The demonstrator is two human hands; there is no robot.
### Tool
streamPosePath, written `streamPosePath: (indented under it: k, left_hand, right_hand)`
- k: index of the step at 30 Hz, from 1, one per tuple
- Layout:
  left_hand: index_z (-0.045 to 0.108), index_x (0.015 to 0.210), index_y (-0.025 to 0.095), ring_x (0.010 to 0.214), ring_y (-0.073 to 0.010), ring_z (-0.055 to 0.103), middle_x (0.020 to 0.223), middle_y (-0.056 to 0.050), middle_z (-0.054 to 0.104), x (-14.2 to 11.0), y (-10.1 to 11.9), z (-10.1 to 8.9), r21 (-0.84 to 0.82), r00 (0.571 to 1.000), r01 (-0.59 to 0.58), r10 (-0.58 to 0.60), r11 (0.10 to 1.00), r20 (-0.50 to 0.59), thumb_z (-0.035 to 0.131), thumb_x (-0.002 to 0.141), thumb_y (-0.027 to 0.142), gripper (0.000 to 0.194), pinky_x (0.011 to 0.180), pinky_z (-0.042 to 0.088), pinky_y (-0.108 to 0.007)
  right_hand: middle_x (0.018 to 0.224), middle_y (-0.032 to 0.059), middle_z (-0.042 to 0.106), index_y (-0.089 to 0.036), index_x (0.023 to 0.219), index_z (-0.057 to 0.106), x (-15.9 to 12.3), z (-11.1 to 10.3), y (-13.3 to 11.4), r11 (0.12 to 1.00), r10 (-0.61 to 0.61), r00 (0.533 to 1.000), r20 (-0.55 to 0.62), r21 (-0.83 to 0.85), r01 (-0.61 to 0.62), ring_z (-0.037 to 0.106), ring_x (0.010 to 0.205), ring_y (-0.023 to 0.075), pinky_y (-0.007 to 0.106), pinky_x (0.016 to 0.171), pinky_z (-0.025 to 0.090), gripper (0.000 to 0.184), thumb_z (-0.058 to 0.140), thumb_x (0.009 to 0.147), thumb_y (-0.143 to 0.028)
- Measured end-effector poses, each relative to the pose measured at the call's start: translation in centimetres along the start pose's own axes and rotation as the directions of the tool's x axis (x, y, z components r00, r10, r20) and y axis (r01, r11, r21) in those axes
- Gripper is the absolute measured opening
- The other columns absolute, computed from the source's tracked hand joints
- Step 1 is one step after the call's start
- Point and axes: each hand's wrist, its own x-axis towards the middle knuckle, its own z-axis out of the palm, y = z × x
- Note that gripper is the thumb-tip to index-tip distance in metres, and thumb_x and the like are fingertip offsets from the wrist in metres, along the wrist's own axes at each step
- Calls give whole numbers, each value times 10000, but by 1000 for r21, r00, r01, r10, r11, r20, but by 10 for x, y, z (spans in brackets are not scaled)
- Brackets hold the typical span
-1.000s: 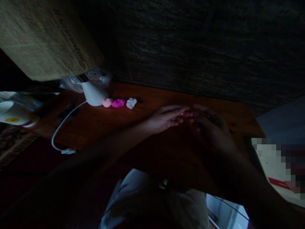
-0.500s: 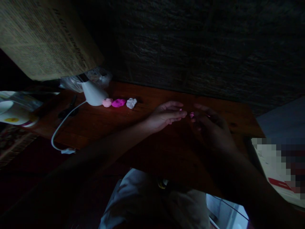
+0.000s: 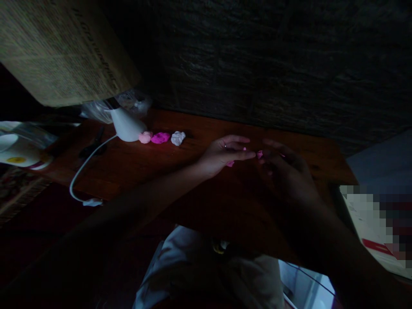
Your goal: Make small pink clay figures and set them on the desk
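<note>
Left hand, bare, raised over the reddish-brown wooden table, fingers parted and pointing toward the other hand; a bright pink scrap shows at its lower edge and a tiny pink speck near its fingers, though whether these are gripped or merely stuck there cannot be told. Right hand, bare, in deep shadow, fingers bent; it appears to pinch a small, irregular, bright pink piece of putty-like material at its fingertips, just beside the foremost left fingertip; contact between the two is too dark to judge. Handling, by judgement: the material looks soft, so a light pinch should serve better than a squeeze, which could flatten the piece; both hands are best kept close together and low over the wood, the piece turned a little at a time, with loose scraps kept off the fingers lest they smear or drop. Set apart on the same table, in a row running from the white cone-shaped lamp base: one pale pink rounded lump; one magenta elongated lump, close beside it; one greyish-white crumpled lump, a little apart.
</note>
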Motion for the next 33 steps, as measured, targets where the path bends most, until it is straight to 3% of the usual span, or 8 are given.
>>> streamPosePath:
  k: [4, 10, 15, 19, 23, 33]
  left_hand:
    - [739, 1108, 182, 743, -111, 698, 881, -40, 770, 3, -6, -2, -50, 1000, -17, 17, 999, 10, 909, 675, 349, 495, 593, 417, -189]
    - [751, 1001, 166, 976, -152, 735, 1013, -59, 789, 4, -8, 1, -159, 999, -49, 49, 986, -2, 870, 738, 316, 326, 830, 509, -241]
    - [748, 940, 168, 910, -149, 735, 1006, -57, 787, 1, -6, 5, -203, 995, -59, 75, 977, 69, 868, 746, 302, 264, 733, 489, -215]
    - [740, 905, 160, 974, -154, 722, 999, -55, 782, -2, -7, 9, -203, 979, -102, 134, 974, 153, 881, 732, 287, 257, 912, 503, -276]
    - [724, 905, 156, 1004, -174, 718, 1007, -61, 780, -3, -7, 9, -193, 971, -79, 119, 978, 207, 891, 720, 358, 321, 1008, 486, -355]
    - [790, 930, 165, 979, -175, 692, 1017, -75, 766, -3, -5, 6, -155, 964, -63, 100, 986, 245, 837, 748, 523, 405, 954, 525, -356]
  right_hand:
    - [817, -8, 703, -272, 1104, 717, 0, -1, 1, 1000, -4, 1000, 7, -2, 4, 526, 581, 111, 249, 508, 401, 400, 831, 734, -373]
    - [829, -3, 699, -278, 1101, 728, 0, -2, 3, 999, -49, 998, 38, -21, 50, 538, 599, 117, 256, 524, 419, 364, 823, 767, -387]
    - [999, 24, 739, -264, 1097, 732, -2, -2, 5, 999, -39, 994, 99, -14, 41, 548, 606, 101, 256, 533, 451, 370, 830, 764, -389]
    - [896, -13, 717, -276, 1127, 715, -4, 1, 5, 998, 35, 992, 122, 56, -42, 558, 591, 95, 234, 514, 437, 466, 885, 702, -363]
    - [846, -29, 704, -273, 1124, 705, -3, 2, 4, 996, 51, 991, 123, 66, -59, 538, 568, 92, 235, 499, 421, 542, 926, 634, -345]
    - [874, -11, 721, -280, 1135, 697, -3, 1, 2, 997, 34, 990, 138, 65, -43, 537, 585, 104, 254, 520, 426, 496, 889, 684, -358]
